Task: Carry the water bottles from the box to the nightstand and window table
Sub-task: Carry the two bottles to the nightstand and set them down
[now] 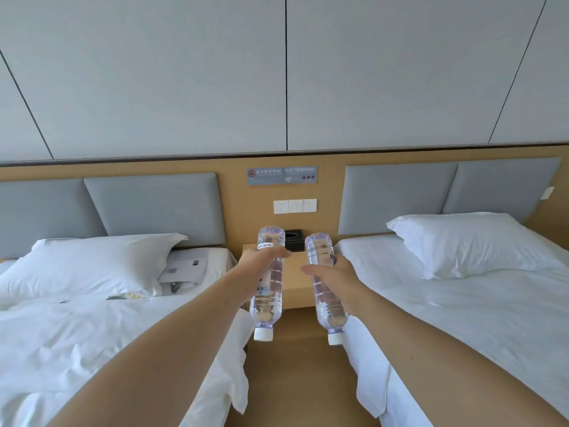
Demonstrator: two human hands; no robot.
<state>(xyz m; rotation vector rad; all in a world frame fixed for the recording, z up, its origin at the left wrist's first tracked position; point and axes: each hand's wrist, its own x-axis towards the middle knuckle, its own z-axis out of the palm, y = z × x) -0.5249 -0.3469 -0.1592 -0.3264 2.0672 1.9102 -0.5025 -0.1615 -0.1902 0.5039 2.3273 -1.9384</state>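
Observation:
My left hand [258, 266] grips a clear water bottle [268, 288] around its middle, white cap pointing toward me and base pointing at the wall. My right hand [334, 280] grips a second clear water bottle [323, 272] the same way, cap toward me. Both bottles hang in the air over the near part of the wooden nightstand [295, 282], which stands between two beds. Neither bottle touches the nightstand top. The box is not in view.
A black tissue box [293, 239] sits at the back of the nightstand below wall sockets [295, 206]. The left bed [92, 318] has rumpled sheets and papers beside the pillow. The right bed [462, 297] is made. A narrow floor aisle [295, 380] runs between them.

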